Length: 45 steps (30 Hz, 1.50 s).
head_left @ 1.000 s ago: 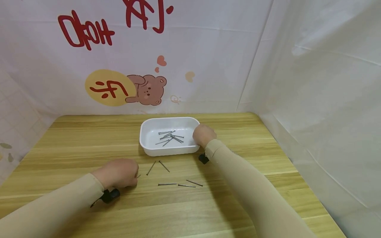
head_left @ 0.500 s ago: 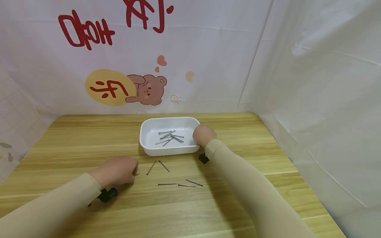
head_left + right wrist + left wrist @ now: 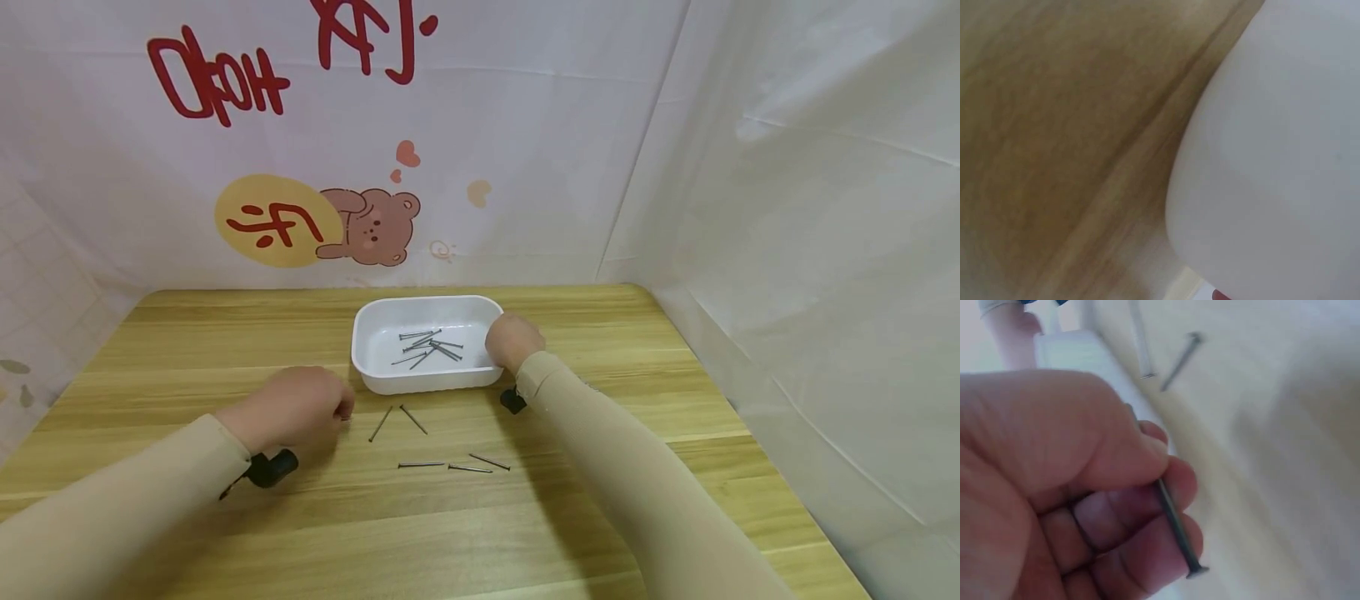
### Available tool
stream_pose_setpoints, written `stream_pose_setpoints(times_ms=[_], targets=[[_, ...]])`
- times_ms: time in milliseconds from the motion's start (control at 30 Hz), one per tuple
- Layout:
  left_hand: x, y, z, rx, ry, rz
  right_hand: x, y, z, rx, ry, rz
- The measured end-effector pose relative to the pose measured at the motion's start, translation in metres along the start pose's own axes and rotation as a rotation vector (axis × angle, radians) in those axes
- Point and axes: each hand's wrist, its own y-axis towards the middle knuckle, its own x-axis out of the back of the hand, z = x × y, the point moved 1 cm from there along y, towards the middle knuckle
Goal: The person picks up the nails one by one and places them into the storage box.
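Observation:
Between the thumb and fingers of my left hand (image 3: 296, 410) a steel nail (image 3: 1177, 531) is pinched, its flat head pointing away from the thumb in the left wrist view. That hand hovers over the table, left of and nearer than the white tray (image 3: 431, 382). My right hand (image 3: 515, 340) grips the tray at its right end; its fingers are mostly hidden in the head view. The right wrist view shows mainly the tray's smooth outer wall (image 3: 1266, 162). Several nails (image 3: 432, 347) lie crisscrossed on the tray's floor.
In front of the tray, two nails lie slanted on the wooden table (image 3: 420, 533), one of them this nail (image 3: 414, 419). Nearer still is a loose row of 3 nails, with one nail (image 3: 422, 464) at its left. A printed white curtain (image 3: 525, 167) hangs behind.
My left hand, with the nail pinched in it, has moved back from the near side and up toward the tray. The right hand and the tray have stayed in place.

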Motion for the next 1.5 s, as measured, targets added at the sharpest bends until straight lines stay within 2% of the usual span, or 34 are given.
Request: stream_pose_setpoints(times_ms=[167,333,433,500,633,800,1000,1233,1500], targets=[[0.031,0.011,-0.009,-0.002,0.033,-0.023,-0.001,0.001,-0.001,-0.001,0.005,-0.005],[0.059,0.029,-0.012,0.013,0.023,-0.042,-0.001,0.000,-0.002,0.000,0.009,-0.003],[0.073,0.041,-0.012,0.008,0.035,-0.078,0.000,-0.001,-0.003,0.003,0.015,-0.004],[0.080,0.048,-0.012,-0.008,0.075,-0.114,0.000,-0.002,-0.003,0.005,0.019,-0.002],[0.090,0.065,-0.013,-0.023,0.114,-0.161,0.002,-0.005,-0.002,0.015,0.019,-0.004],[0.097,0.087,-0.013,-0.015,0.119,-0.185,0.003,-0.007,-0.001,0.018,0.012,-0.013],[0.099,0.113,-0.016,-0.003,0.088,-0.172,0.004,-0.008,0.000,0.019,0.007,-0.019],[0.092,0.142,-0.016,-0.023,0.099,-0.191,0.004,-0.009,0.000,0.026,0.011,-0.028],[0.080,0.160,-0.015,-0.024,0.047,-0.182,0.003,-0.007,0.001,0.026,0.000,-0.022]])
